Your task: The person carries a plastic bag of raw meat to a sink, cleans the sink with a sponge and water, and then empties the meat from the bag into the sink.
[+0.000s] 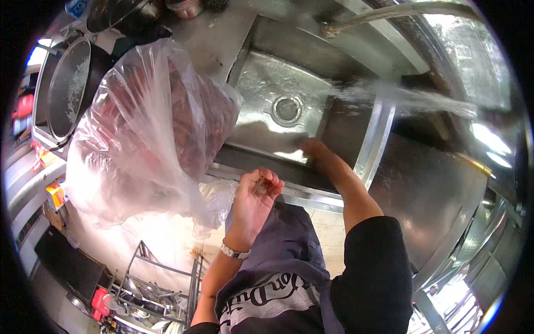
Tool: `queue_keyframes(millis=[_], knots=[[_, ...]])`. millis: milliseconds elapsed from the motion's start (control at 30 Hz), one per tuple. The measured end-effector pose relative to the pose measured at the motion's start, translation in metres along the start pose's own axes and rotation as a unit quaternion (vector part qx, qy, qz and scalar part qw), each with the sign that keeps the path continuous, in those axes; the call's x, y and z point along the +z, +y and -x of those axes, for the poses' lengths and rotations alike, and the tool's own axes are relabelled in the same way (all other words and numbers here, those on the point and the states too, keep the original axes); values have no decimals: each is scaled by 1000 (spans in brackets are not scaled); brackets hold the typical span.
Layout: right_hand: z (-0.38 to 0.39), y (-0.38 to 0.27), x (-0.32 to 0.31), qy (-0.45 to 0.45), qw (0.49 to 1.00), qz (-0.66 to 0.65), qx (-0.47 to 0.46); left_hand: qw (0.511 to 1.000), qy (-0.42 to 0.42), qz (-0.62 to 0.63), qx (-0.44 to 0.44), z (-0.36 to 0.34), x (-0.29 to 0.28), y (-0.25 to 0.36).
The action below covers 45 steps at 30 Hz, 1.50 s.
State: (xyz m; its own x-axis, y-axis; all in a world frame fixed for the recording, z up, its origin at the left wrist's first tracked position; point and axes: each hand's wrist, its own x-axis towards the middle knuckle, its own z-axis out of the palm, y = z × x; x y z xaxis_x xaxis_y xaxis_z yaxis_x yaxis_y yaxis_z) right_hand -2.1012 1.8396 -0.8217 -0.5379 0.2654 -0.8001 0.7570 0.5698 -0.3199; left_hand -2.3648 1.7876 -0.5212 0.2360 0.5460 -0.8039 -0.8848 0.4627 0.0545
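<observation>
left hand [258, 192] is held near the front rim of the metal sink [377, 147], with its palm turned upward and its fingers curled inward. something small and pale [260, 187] is seen at these fingers, but what it is, and whether it is grasped, cannot be told. on the left wrist a light linked band [235, 252] is worn. the right hand [315, 151] is stretched over the near part of the sink and is blurred, so it cannot be told whether it is clenched, released or holding something. a round drain [287, 110] is set in the wet bottom of the sink, beyond this hand. to the left of the sink, a large clear plastic bag [158, 128] is placed, and something reddish is contained in it. a dark pan [69, 89] is seen farther left, and a metal rack [161, 270] is placed below, at the lower left.
</observation>
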Motion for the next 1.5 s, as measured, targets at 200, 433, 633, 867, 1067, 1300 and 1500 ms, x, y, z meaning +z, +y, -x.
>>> queue_keyframes(millis=[200,433,633,867,1067,1300,1500], knots=[[41,60,-64,-51,974,99,197,997,-58,-36,35,2,11,0],[98,81,-147,178,862,309,360,998,-50,-46,16,-6,17,-12],[122,-30,-71,33,972,162,164,994,-105,10,-21,-32,45,-23],[119,-10,-128,87,981,-151,89,991,-122,43,-30,-39,64,-16],[136,-36,-188,270,238,-916,-178,991,-92,96,-13,-24,51,-13],[141,-49,-241,173,217,-946,-168,990,-113,89,11,-11,51,-25],[187,-52,-279,156,420,-864,-230,986,-155,55,36,19,58,-15]])
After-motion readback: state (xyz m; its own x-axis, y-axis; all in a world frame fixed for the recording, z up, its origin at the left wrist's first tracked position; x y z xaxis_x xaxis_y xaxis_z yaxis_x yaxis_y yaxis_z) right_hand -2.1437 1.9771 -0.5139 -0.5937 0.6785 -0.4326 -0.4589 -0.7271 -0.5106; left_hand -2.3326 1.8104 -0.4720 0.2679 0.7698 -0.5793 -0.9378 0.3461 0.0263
